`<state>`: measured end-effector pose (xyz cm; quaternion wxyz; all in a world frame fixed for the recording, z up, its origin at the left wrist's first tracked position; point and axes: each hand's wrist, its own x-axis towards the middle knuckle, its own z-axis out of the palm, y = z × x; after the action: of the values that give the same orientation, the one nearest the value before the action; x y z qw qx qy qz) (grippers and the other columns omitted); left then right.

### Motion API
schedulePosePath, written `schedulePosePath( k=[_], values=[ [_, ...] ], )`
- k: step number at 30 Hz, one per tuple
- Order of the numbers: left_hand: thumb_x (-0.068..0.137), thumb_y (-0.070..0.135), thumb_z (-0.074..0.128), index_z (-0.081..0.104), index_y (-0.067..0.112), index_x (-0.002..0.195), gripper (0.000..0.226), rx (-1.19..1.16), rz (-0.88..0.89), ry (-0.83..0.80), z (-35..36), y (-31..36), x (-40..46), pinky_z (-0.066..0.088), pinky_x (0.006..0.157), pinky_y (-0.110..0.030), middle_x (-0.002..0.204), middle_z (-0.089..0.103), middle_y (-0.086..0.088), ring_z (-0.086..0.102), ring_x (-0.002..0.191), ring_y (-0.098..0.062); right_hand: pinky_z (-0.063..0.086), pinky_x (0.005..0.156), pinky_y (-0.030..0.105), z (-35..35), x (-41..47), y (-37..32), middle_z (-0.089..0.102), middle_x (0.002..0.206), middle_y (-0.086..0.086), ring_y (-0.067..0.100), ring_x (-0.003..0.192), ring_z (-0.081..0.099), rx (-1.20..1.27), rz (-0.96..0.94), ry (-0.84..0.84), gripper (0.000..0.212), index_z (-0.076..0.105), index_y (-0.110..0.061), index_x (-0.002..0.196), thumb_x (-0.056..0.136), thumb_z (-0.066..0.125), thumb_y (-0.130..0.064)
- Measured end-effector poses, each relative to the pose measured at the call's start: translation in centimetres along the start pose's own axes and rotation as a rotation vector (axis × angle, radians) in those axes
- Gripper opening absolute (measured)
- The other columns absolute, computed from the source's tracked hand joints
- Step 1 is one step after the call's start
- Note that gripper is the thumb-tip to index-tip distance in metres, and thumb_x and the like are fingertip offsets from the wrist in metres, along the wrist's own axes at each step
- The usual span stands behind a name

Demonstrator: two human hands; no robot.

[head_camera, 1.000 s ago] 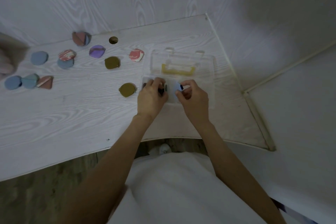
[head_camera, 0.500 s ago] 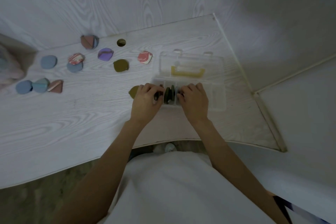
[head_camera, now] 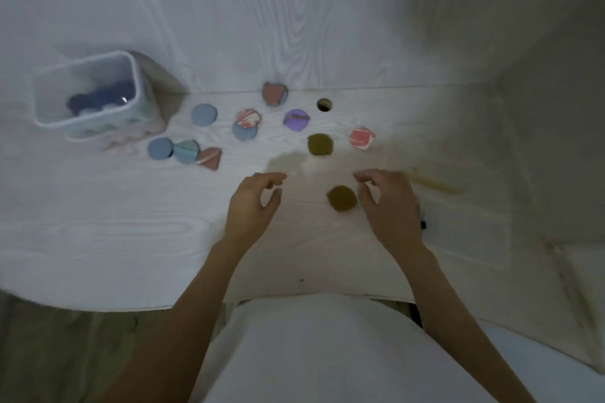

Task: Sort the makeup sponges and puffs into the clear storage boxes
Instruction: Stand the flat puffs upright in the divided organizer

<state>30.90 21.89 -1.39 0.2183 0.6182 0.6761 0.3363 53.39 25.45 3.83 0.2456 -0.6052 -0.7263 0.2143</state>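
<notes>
Bare table (head_camera: 98,232) lies open on the near left, between the front edge and the row of sponges. The left hand (head_camera: 253,203) and right hand (head_camera: 389,203) hover apart; one olive puff (head_camera: 342,197) sits in the gap between them, just beside the right hand's fingers. Beyond the hands, a second olive puff (head_camera: 320,144), a pink marbled sponge (head_camera: 361,137) and a purple sponge (head_camera: 296,120) stand loosely spaced. The far left is blocked by a tall clear container (head_camera: 95,98), with blue sponges (head_camera: 160,148) crowded beside it. A round cable hole (head_camera: 324,105) breaks the surface near the back wall. The blurred area right of the right hand cannot be judged.
</notes>
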Motion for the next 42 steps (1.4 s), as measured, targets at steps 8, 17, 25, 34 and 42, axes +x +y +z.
schedulePosePath(
  k=[8, 17, 25, 34, 42],
  values=[
    [0.084, 0.008, 0.059, 0.062, 0.008, 0.116, 0.032, 0.210, -0.390, 0.205, -10.4, -13.7, 2.8, 0.043, 0.086, -0.037, 0.112, 0.063, -0.017, 0.056, 0.101, -0.035, 0.040, 0.087, 0.035, 13.8, 9.0, -10.9, 0.065, 0.112, 0.008, 0.027, 0.105, 0.052, -0.158, -0.379, -0.357, 0.028, 0.065, -0.013, 0.111, 0.085, 0.055, -0.008],
    [0.071, 0.014, 0.039, 0.070, 0.001, 0.093, 0.040, 0.461, 0.112, -0.115, -10.5, -17.0, 8.5, 0.054, 0.067, -0.042, 0.085, 0.070, -0.019, 0.066, 0.075, -0.037, 0.042, 0.068, 0.033, 19.9, 17.3, -11.1, 0.060, 0.066, 0.003, 0.024, 0.070, 0.061, -0.936, -0.925, -0.417, 0.017, 0.067, -0.018, 0.076, 0.073, 0.058, -0.004],
    [0.059, -0.007, 0.074, 0.069, 0.001, 0.080, 0.023, 0.475, 0.039, -0.159, -11.6, -17.4, 9.1, 0.050, 0.061, -0.042, 0.077, 0.060, -0.020, 0.058, 0.072, -0.039, 0.028, 0.064, 0.033, 20.6, 18.6, -11.5, 0.054, 0.062, 0.006, 0.024, 0.066, 0.054, -0.918, -1.064, -0.289, 0.019, 0.061, -0.018, 0.058, 0.073, 0.052, -0.010],
    [0.084, 0.019, 0.069, 0.070, 0.014, 0.094, 0.011, -0.011, -0.121, 0.154, -12.4, -8.6, 5.5, 0.041, 0.062, -0.009, 0.088, 0.065, 0.001, 0.057, 0.070, -0.007, 0.037, 0.058, 0.008, 10.2, 9.2, -8.8, 0.056, 0.072, -0.002, -0.002, 0.061, 0.052, 0.425, 0.132, -0.134, 0.015, 0.057, -0.012, 0.083, 0.082, 0.072, -0.017],
    [0.081, 0.010, 0.069, 0.066, 0.018, 0.101, 0.022, -0.369, -0.080, -0.243, -0.9, 5.4, 1.7, 0.048, 0.067, -0.011, 0.087, 0.066, 0.006, 0.061, 0.073, -0.002, 0.050, 0.057, 0.019, -0.8, -5.2, 1.9, 0.064, 0.088, 0.007, 0.008, 0.062, 0.060, 0.551, 0.647, 0.183, 0.014, 0.057, -0.014, 0.102, 0.089, 0.061, -0.017]
  ],
)
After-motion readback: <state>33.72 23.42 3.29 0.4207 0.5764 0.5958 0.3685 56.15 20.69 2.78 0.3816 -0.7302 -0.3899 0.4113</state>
